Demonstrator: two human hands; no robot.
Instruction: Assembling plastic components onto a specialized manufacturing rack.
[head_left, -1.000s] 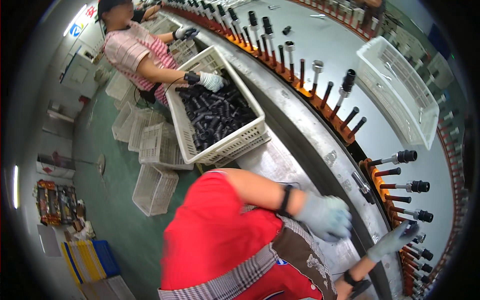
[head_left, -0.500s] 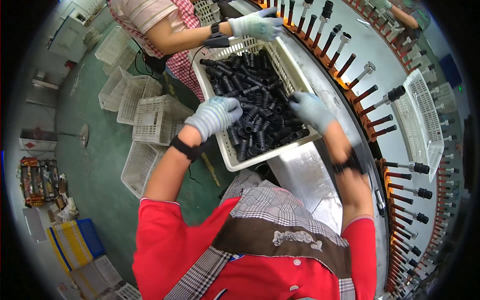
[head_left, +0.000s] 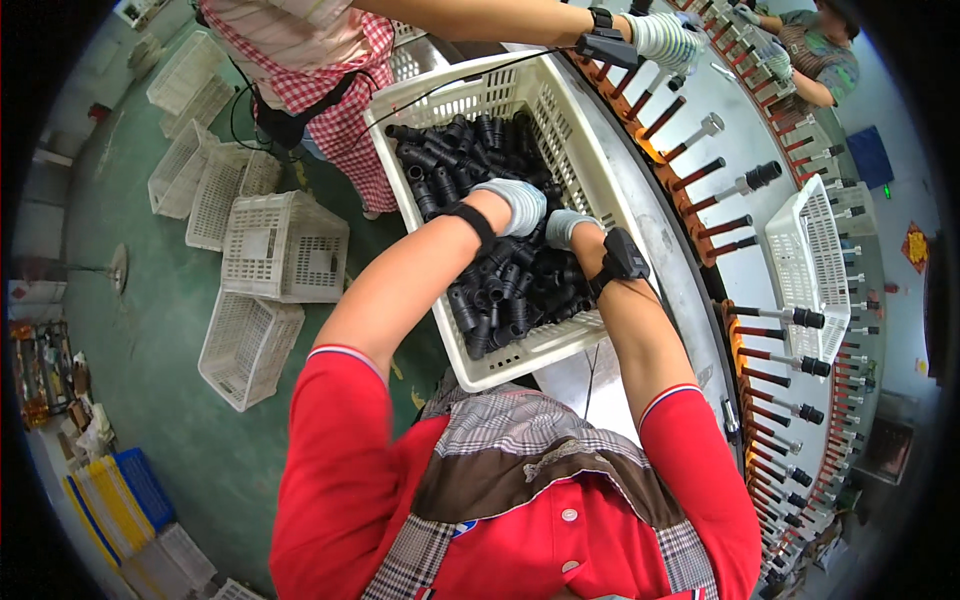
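A cream plastic crate stands before me, holding a heap of short black tubular parts, some of them ribbed. My left hand, in a striped knit glove, reaches into the middle of the heap. Close to its right, my right hand is down among the same parts, also gloved. The fingers of both hands are bent downward and mostly hidden, so I cannot see whether they grip anything. A dark strap circles my left wrist, and a small black device is strapped to my right.
A co-worker's gloved hand reaches over a curved rack of upright rods to the right. Several white crates lie on the green floor at left. Another white basket sits beyond the rods. A thin black cable crosses the crate.
Both my hands have moved inward and deeper into the heap, from the crate's two sides toward each other. The co-worker's arm has stretched right to the rods.
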